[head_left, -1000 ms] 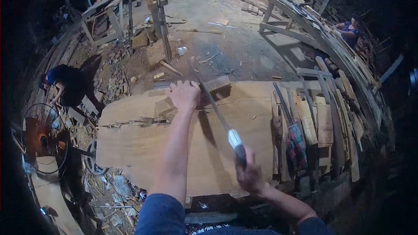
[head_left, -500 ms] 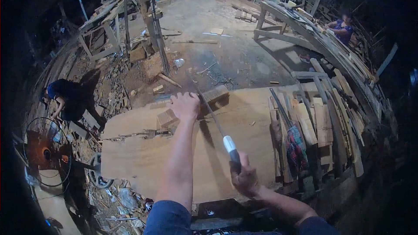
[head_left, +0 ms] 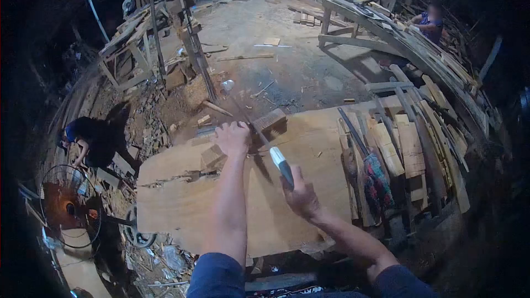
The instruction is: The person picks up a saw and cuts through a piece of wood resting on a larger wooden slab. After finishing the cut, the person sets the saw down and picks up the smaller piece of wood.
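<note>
My right hand (head_left: 301, 194) is closed around the white and dark handle of a handsaw (head_left: 279, 160). The saw's narrow blade points away from me, up and to the left, and passes close beside my left hand (head_left: 232, 139). That hand presses down on a wooden block (head_left: 270, 120), its fingers bent over it. Part of the block is hidden under the hand. Another end of wood (head_left: 211, 155) shows to the left of my wrist. Both lie on a broad wooden slab (head_left: 298, 187) with a ragged crack. Whether the blade is in the wood is hard to make out.
Wood strips (head_left: 411, 149) and a tool with a cloth-wrapped end (head_left: 375, 182) lie on the slab's right. A fan (head_left: 70, 208) stands at lower left, near a bending person (head_left: 91, 140). Another person (head_left: 430, 24) is at the long bench (head_left: 381, 30). Scraps litter the ground.
My right hand and the saw have moved forward and slightly left, away from me. My left hand stays on the block. The view has shifted a little.
</note>
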The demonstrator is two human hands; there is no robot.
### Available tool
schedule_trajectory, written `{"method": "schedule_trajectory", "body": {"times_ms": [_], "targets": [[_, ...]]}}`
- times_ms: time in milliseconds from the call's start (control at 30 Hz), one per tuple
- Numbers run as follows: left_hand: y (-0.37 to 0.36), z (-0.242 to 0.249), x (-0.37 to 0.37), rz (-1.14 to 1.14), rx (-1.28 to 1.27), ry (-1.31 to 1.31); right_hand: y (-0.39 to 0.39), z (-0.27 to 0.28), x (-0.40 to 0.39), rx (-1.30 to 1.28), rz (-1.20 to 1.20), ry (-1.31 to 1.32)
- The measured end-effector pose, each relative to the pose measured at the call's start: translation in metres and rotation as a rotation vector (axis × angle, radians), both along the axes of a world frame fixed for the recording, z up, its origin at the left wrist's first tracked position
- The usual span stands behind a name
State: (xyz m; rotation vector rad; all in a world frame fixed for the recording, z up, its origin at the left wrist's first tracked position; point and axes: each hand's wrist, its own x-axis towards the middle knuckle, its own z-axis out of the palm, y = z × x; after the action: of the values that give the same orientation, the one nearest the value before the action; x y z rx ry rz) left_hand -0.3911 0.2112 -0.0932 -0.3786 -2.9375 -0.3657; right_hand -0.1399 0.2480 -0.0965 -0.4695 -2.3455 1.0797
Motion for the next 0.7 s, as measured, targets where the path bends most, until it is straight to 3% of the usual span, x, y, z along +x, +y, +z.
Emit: {"method": "schedule_trajectory", "body": {"times_ms": [200, 333, 400, 500, 567, 633, 667, 700], "targets": [[-0.001, 0.001, -0.001, -0.009, 0.010, 0.021, -0.015, 0.032, 0.056, -0.088, -0.013, -0.083], [0.001, -0.006, -0.001, -0.005, 0.015, -0.006, -0.012, 0.033, 0.037, -0.046, -0.014, -0.081], [0.001, -0.005, -0.004, -0.009, -0.008, -0.004, -0.001, 0.024, -0.006, -0.115, 0.022, -0.196], [-0.002, 0.003, 0.004, 0.003, 0.019, 0.025, 0.004, 0.031, -0.026, -0.236, 0.038, -0.169], [-0.002, 0.004, 0.002, -0.004, 0.033, 0.027, -0.001, 0.041, -0.007, -0.171, 0.048, -0.070], [-0.001, -0.010, -0.008, -0.007, 0.049, 0.019, -0.007, 0.056, 0.014, -0.223, 0.008, -0.212], [0.000, -0.018, -0.018, -0.050, 0.049, 0.014, -0.011, 0.055, 0.022, -0.121, 0.009, -0.056], [0.000, -0.027, -0.025, -0.092, 0.048, 0.004, -0.013, 0.052, 0.018, -0.125, 0.016, -0.066]]}}
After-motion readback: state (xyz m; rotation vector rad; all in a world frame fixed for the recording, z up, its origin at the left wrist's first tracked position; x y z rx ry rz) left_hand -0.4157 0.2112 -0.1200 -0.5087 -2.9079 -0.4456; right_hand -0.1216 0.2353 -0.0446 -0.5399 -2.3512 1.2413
